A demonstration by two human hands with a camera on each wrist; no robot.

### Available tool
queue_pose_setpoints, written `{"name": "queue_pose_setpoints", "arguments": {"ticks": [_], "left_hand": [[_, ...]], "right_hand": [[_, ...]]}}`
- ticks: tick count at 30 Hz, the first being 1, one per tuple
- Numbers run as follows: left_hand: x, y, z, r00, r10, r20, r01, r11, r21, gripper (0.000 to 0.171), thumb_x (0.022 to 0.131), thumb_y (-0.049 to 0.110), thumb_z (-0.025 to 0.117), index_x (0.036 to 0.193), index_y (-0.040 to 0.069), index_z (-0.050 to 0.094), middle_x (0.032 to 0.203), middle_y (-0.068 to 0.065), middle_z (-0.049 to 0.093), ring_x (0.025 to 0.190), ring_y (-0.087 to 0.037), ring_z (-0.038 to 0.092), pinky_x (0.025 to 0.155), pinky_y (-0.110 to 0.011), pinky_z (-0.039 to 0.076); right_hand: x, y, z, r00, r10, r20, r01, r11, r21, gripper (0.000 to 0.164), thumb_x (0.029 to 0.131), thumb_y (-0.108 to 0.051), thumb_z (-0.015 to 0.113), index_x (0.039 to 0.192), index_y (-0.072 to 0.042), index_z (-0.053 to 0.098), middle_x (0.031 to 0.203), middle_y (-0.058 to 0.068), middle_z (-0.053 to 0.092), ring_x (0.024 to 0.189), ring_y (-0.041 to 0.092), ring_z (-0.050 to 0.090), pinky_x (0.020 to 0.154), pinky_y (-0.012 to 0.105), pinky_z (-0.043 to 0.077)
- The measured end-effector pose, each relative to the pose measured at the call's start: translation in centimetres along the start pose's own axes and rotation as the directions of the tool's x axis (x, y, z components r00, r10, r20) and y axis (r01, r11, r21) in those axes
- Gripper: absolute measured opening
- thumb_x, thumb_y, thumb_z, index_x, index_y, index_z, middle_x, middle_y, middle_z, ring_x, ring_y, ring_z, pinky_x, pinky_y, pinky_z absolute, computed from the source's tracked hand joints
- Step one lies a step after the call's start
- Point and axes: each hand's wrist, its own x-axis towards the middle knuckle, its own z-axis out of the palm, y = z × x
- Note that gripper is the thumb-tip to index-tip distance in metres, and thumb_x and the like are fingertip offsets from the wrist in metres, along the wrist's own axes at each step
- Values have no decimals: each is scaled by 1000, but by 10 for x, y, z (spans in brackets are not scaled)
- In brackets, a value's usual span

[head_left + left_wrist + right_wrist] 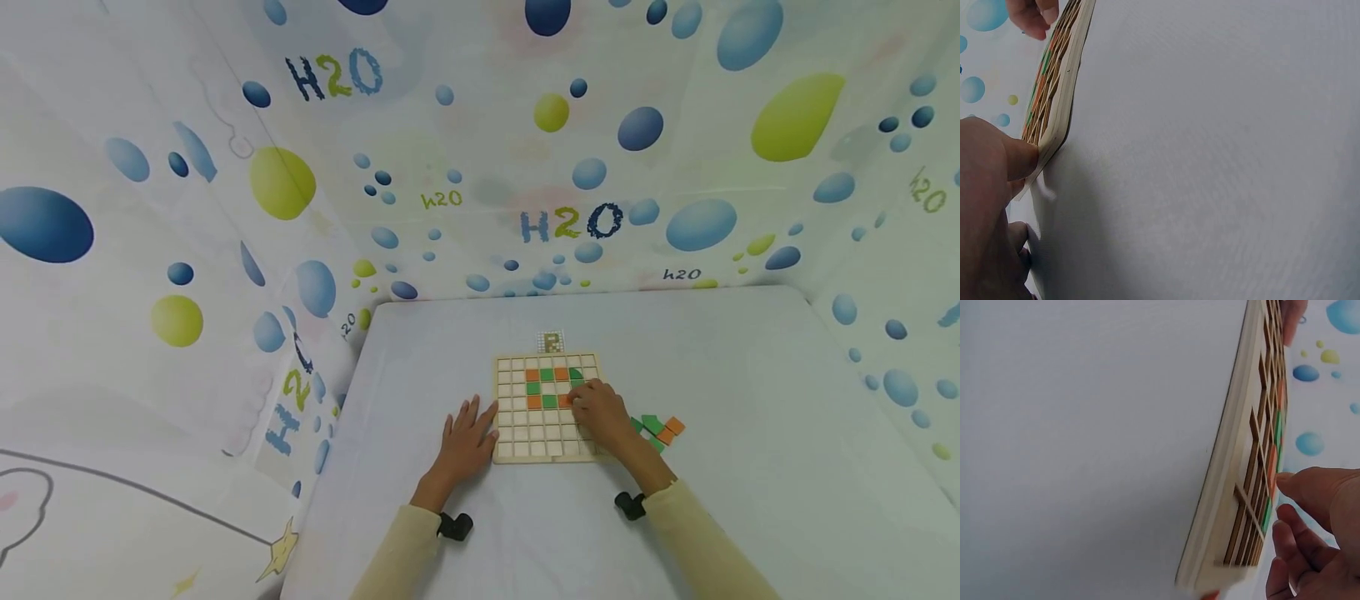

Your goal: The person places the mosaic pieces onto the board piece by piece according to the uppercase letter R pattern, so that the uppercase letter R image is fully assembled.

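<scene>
A wooden grid board (525, 450) lies on the table with orange and green tiles in some cells. My left hand (467, 446) rests at its left edge, fingers spread; in the left wrist view the thumb (1021, 159) touches the board's corner. My right hand (600, 414) is over the right part of the board, its fingertips at an orange tile (565, 401) beside a green tile (550, 402). In the right wrist view the thumb (1310, 490) and bent fingers stand apart near the tiles. Whether a tile lies under the fingertips is hidden.
A small pattern card (551, 342) lies just behind the board. Loose green tiles (650, 422) and orange tiles (675, 426) are right of it, partly behind the right wrist. A white cloth covers the table (750, 400); printed curtains (487, 150) hang around it.
</scene>
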Motion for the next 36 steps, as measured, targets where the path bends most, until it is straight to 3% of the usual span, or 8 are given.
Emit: {"name": "queue_pose_setpoints", "arguments": {"ticks": [7, 13, 17, 22, 27, 31, 36], "left_hand": [[0, 1, 0, 1000, 5, 4, -5, 1000, 0, 55, 111, 32, 47, 164, 17, 42, 174, -18, 24, 161, -42, 19, 125, -69, 14], [-1, 4, -3, 1000, -6, 11, 6, 1000, 8, 55, 111, 31, 47, 164, 16, 41, 174, -19, 24, 161, -43, 19, 125, -69, 14], [-1, 5, -3, 1000, -15, 16, 15, 1000, 2, 55, 111, 31, 47, 164, 16, 40, 174, -19, 23, 162, -43, 18, 126, -69, 13], [0, 6, -2, 1000, -16, 17, 16, 1000, 2, 55, 111, 31, 47, 164, 16, 41, 174, -19, 24, 161, -42, 19, 126, -69, 13], [-1, 5, -1, 1000, -10, 9, 10, 1000, -10, 55, 111, 31, 47, 164, 17, 41, 174, -19, 24, 161, -42, 19, 125, -69, 13], [-1, 5, -1, 1000, -1, 1, 1, 1000, -28, 55, 111, 31, 47, 163, 16, 42, 173, -20, 25, 161, -43, 19, 125, -70, 13], [-1, 4, 0, 1000, 7, -2, -7, 1000, -22, 54, 111, 31, 47, 163, 16, 43, 173, -20, 25, 161, -43, 20, 125, -71, 13]], "right_hand": [[-22, 22, -29, 985, 168, 49, -170, 984, 52, 41, 96, -8, 73, 135, 0, 62, 124, 24, 63, 110, 42, 62, 89, 62, 50], [-43, 49, -56, 973, 198, 120, -193, 980, -58, 52, 93, -13, 78, 141, -1, 59, 135, 31, 59, 119, 52, 56, 89, 70, 47], [-51, 61, -62, 968, 197, 157, -182, 977, -108, 45, 92, -16, 80, 133, -4, 65, 130, 29, 61, 114, 50, 58, 83, 67, 48], [-51, 68, -58, 966, 200, 161, -189, 978, -84, 28, 95, -17, 78, 120, -7, 69, 117, 20, 66, 108, 44, 59, 81, 61, 48], [-44, 71, -53, 967, 221, 128, -213, 974, -75, 29, 98, -23, 76, 118, -4, 68, 104, 13, 67, 99, 37, 62, 78, 57, 47], [-41, 72, -52, 961, 244, 129, -238, 970, -59, 41, 98, -28, 76, 125, 1, 65, 113, 21, 65, 105, 42, 61, 81, 62, 47], [-40, 72, -52, 964, 226, 142, -224, 974, -37, 33, 97, -17, 76, 125, -3, 67, 124, 25, 62, 113, 45, 60, 83, 64, 47]]}}
